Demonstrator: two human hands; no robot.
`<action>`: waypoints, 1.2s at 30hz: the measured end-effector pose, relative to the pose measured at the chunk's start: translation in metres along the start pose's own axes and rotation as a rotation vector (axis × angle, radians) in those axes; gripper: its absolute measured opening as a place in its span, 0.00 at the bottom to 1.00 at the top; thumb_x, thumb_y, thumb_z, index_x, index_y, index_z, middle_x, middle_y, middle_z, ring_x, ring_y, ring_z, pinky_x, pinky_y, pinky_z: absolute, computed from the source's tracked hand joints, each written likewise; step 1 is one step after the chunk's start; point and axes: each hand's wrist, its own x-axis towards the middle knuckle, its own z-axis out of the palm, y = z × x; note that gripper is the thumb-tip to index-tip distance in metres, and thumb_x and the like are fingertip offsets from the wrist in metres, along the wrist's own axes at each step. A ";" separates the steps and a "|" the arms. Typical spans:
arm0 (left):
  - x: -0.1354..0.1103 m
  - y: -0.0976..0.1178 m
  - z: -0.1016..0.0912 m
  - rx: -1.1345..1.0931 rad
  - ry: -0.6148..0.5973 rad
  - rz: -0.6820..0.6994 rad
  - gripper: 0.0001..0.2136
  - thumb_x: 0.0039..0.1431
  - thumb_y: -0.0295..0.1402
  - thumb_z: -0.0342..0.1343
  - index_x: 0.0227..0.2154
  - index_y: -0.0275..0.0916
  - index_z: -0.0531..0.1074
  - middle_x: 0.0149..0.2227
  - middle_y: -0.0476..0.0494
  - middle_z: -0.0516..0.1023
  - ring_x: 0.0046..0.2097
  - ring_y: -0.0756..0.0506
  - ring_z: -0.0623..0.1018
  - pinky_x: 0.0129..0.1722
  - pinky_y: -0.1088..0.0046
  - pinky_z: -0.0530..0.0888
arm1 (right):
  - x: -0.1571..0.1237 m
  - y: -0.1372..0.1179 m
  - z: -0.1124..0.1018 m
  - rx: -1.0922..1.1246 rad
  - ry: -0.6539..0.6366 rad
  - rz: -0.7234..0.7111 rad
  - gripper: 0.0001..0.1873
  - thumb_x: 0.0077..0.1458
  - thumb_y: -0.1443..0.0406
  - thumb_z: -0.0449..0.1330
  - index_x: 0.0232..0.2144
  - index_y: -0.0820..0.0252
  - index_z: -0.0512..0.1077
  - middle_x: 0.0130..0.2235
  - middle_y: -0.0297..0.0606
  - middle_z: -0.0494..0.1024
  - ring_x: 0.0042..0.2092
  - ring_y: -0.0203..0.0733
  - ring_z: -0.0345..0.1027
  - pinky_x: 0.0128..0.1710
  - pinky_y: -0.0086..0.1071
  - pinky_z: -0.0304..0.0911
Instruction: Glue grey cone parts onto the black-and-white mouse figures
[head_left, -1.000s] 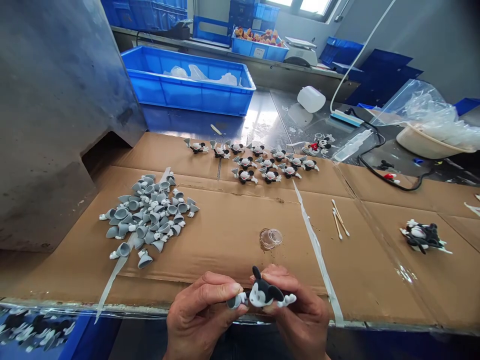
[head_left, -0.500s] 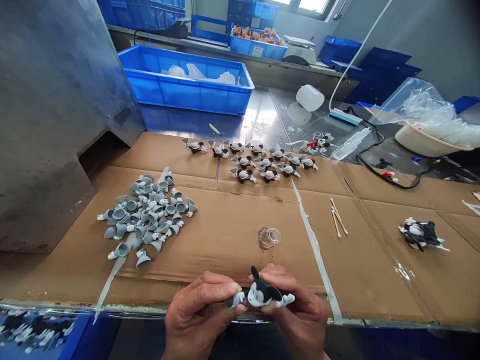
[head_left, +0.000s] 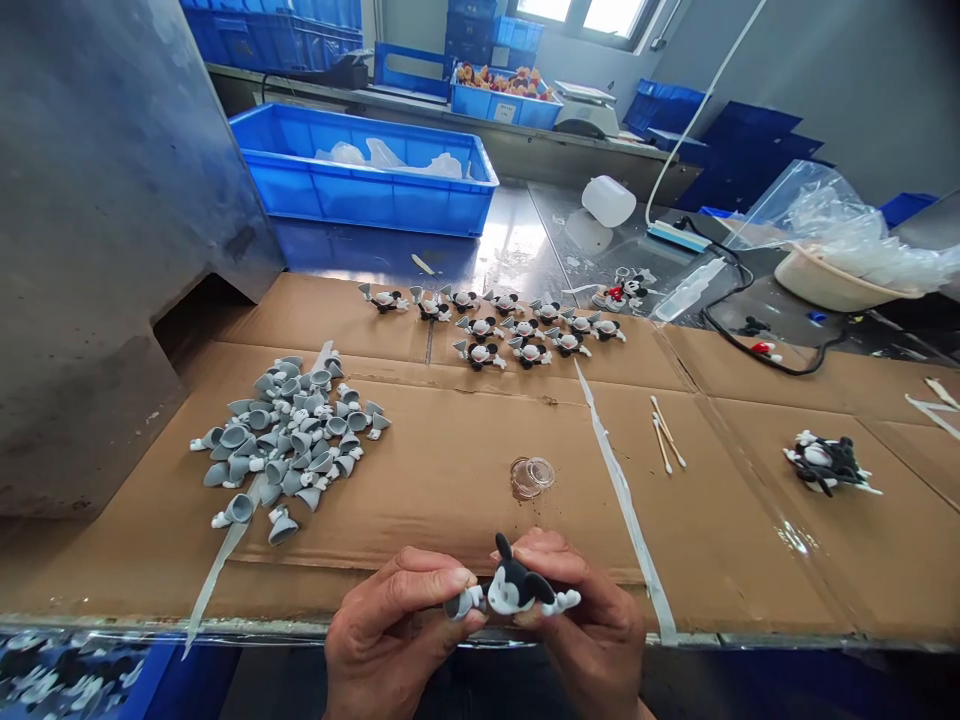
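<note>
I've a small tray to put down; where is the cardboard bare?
Cardboard is bare between the grey pile and the clear discs, and, bar a shiny strip, between the cotton swabs and the dark heap. Crowded: the figure rows behind, and the front edge, where the left hand holds a grey piece and the right hand a mouse-eared figure.

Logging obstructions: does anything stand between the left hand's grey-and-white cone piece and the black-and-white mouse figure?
Nothing visible: the left hand holds the cone piece close beside the mouse figure in the right hand.
</note>
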 end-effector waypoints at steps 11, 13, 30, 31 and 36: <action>-0.005 -0.004 0.001 0.026 0.026 0.029 0.14 0.54 0.24 0.69 0.43 0.44 0.82 0.35 0.45 0.84 0.35 0.45 0.83 0.33 0.74 0.82 | 0.001 -0.001 0.001 0.029 -0.011 -0.005 0.10 0.60 0.61 0.69 0.44 0.54 0.82 0.33 0.40 0.84 0.34 0.41 0.76 0.35 0.32 0.74; -0.005 -0.003 0.001 0.017 0.010 0.021 0.15 0.54 0.23 0.69 0.44 0.45 0.82 0.35 0.45 0.84 0.34 0.45 0.83 0.32 0.74 0.82 | 0.001 -0.001 0.001 0.041 -0.010 -0.006 0.10 0.60 0.61 0.68 0.44 0.54 0.82 0.34 0.40 0.84 0.34 0.41 0.76 0.35 0.32 0.74; 0.003 0.015 -0.007 0.029 -0.014 0.074 0.23 0.52 0.23 0.71 0.51 0.47 0.79 0.39 0.44 0.86 0.37 0.43 0.85 0.36 0.73 0.83 | 0.005 -0.005 0.008 0.086 -0.010 -0.208 0.12 0.61 0.65 0.67 0.48 0.55 0.80 0.35 0.43 0.85 0.34 0.45 0.80 0.34 0.36 0.77; 0.001 0.016 -0.006 -0.012 0.011 0.043 0.25 0.52 0.24 0.71 0.52 0.48 0.78 0.40 0.44 0.86 0.37 0.43 0.85 0.37 0.72 0.84 | 0.005 -0.006 0.008 0.090 -0.021 -0.233 0.12 0.63 0.65 0.65 0.49 0.55 0.80 0.36 0.44 0.85 0.35 0.45 0.80 0.33 0.37 0.77; -0.010 0.028 0.004 -0.190 0.157 -0.189 0.28 0.48 0.30 0.74 0.54 0.51 0.77 0.45 0.45 0.85 0.41 0.42 0.85 0.42 0.71 0.83 | 0.005 -0.010 0.007 0.045 -0.079 -0.362 0.14 0.66 0.67 0.62 0.53 0.53 0.78 0.40 0.45 0.86 0.39 0.48 0.81 0.35 0.41 0.80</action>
